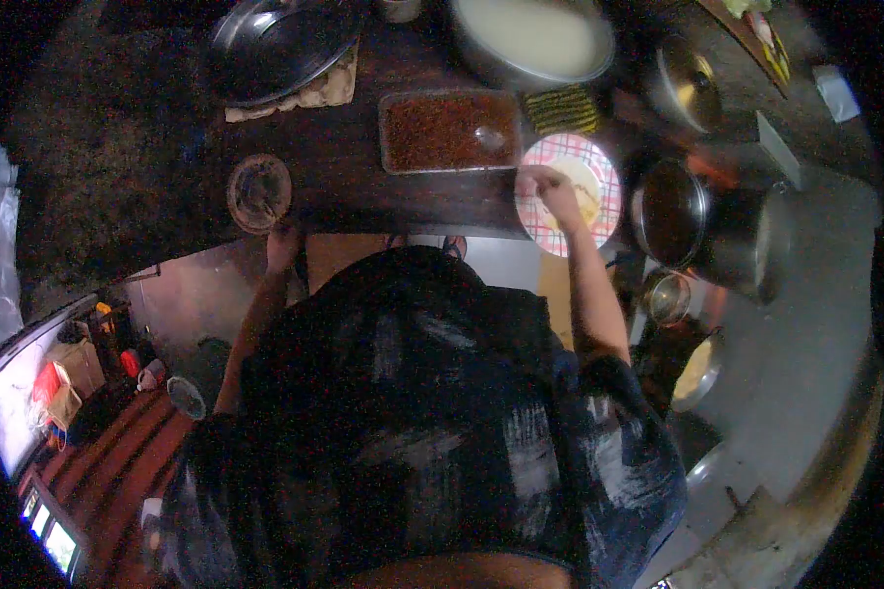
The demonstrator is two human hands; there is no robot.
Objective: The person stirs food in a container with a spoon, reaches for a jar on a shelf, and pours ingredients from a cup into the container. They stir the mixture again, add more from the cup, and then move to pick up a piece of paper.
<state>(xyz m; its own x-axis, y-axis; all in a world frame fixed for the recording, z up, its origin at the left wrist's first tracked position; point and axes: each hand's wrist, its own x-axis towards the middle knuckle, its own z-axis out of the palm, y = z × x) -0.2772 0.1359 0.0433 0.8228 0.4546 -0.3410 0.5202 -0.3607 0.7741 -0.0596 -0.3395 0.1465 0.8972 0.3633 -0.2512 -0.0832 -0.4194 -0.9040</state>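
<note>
My right hand (558, 192) is over a round plate (607, 177) with a red-and-white checked pattern. Its fingers are drawn together above pale, flat, yellowish food (589, 201) on that plate, and whatever they may hold is too small to make out. At the table's near edge, my left hand (283, 245) is just below a small round dish (259, 193) with something dark in it. Shadow hides the left fingers. Between the hands, farther back, a rectangular tray (388, 165) holds reddish-brown crumbly food, with a spoon (487, 137) lying in it.
A large metal basin (285, 44) rests on a cloth at the back left. At the back, a big pot (599, 69) contains whitish liquid, near a yellow-black striped cloth (562, 110). Dark pans (670, 211) and a tall pot (756, 240) stand to the right.
</note>
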